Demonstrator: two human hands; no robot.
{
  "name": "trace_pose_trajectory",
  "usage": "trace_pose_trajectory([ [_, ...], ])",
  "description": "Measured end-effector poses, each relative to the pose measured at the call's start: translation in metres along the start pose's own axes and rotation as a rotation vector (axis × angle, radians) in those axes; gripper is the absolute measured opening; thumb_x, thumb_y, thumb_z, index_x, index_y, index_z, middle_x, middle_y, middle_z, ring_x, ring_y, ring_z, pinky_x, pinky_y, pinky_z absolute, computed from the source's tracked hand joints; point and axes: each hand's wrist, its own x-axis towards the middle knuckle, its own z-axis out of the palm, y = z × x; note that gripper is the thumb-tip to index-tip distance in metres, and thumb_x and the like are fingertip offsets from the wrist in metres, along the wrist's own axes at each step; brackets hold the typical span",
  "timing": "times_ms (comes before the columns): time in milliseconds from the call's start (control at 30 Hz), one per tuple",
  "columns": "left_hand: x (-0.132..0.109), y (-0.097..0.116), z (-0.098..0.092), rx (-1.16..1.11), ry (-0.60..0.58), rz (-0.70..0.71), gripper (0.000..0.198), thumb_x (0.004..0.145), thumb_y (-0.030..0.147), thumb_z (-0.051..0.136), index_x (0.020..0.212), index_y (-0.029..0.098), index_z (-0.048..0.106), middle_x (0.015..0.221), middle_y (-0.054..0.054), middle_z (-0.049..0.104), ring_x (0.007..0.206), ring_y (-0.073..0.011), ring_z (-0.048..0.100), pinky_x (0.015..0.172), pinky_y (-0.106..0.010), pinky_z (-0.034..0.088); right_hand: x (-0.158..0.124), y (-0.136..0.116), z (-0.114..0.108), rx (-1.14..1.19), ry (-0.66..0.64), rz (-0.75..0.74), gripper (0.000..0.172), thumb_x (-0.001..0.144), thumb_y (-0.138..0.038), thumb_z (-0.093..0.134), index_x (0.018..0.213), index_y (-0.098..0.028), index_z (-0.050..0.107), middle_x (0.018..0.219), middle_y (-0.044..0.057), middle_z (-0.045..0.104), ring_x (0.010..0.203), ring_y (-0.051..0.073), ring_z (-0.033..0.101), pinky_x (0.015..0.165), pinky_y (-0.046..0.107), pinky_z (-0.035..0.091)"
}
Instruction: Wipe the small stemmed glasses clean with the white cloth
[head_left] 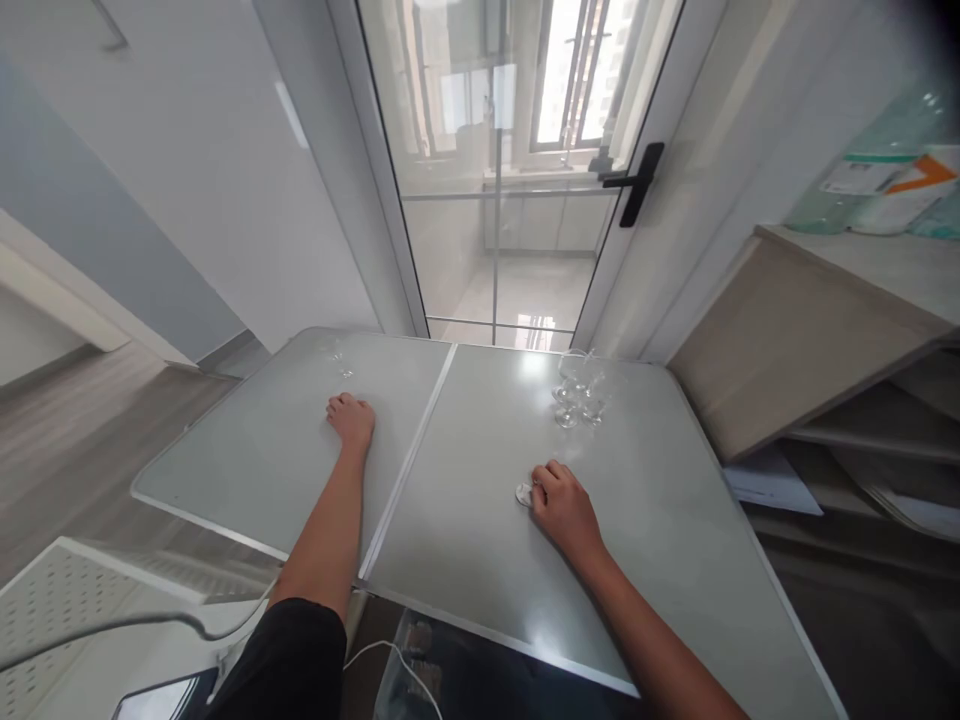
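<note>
Both halves of the grey table (480,510), split by a white strip (409,465), show clearly on my feed. To the right of the strip, I see the right hand (564,505) with its fingers closed on a small white piece (523,494), which pokes out toward the strip; what it is, I cannot tell. To the strip's left, the left hand (350,418) has its fingers bent, and I cannot tell whether they grip anything. One faint clear glass (344,372) sits left of the strip's far end, and clustered clear glasses (574,385) stand to its right.
</note>
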Motion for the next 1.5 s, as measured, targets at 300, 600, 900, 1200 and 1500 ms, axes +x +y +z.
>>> trace_pose_trajectory([
  [300, 0.053, -0.022, 0.001, -0.359, 0.032, -0.056, 0.070, 0.080, 0.036, 0.079, 0.136, 0.012, 0.044, 0.138, -0.022, 0.053, 0.128, -0.0301, 0.058, 0.111, -0.042, 0.044, -0.001, 0.012, 0.012, 0.018, -0.019, 0.004, 0.015, 0.091, -0.016, 0.047, 0.083, -0.023, 0.057, 0.087, 0.003, 0.059, 0.081, 0.020, 0.058, 0.071, 0.030, 0.039],
  [600, 0.099, 0.015, 0.019, -0.586, 0.001, -0.085, 0.069, 0.085, 0.031, 0.076, 0.140, 0.016, 0.037, 0.141, -0.024, 0.058, 0.135, -0.0319, 0.057, 0.112, -0.045, 0.043, -0.001, 0.010, 0.010, 0.001, -0.025, 0.022, 0.017, 0.092, -0.018, 0.044, 0.085, -0.023, 0.059, 0.089, 0.003, 0.061, 0.081, 0.020, 0.060, 0.071, 0.030, 0.042],
  [900, 0.012, 0.065, 0.002, -0.845, -0.085, 0.075, 0.036, 0.104, 0.042, 0.051, 0.130, 0.018, 0.049, 0.108, -0.010, 0.072, 0.094, -0.0167, 0.073, 0.083, -0.028, 0.055, 0.000, 0.013, 0.010, 0.082, 0.022, 0.010, 0.016, 0.090, -0.017, 0.046, 0.088, -0.023, 0.061, 0.089, 0.005, 0.065, 0.080, 0.022, 0.063, 0.073, 0.032, 0.046],
  [1200, -0.143, 0.102, -0.015, -0.908, -0.334, 0.811, 0.044, 0.095, 0.049, 0.067, 0.129, 0.023, 0.060, 0.095, -0.005, 0.074, 0.082, -0.0180, 0.068, 0.079, -0.033, 0.054, 0.004, 0.013, -0.007, 0.118, 0.243, 0.006, 0.024, 0.101, -0.027, 0.049, 0.109, -0.018, 0.070, 0.095, 0.012, 0.068, 0.095, 0.029, 0.059, 0.090, 0.043, 0.049],
  [1500, -0.147, 0.090, -0.021, -0.789, -0.273, 1.227, 0.047, 0.090, 0.049, 0.075, 0.129, 0.025, 0.066, 0.080, 0.000, 0.075, 0.065, -0.0146, 0.065, 0.069, -0.030, 0.050, 0.048, -0.023, -0.026, 0.352, 0.595, 0.214, 0.034, 0.102, -0.043, 0.055, 0.115, -0.019, 0.076, 0.101, 0.009, 0.074, 0.084, 0.024, 0.066, 0.081, 0.036, 0.052],
])
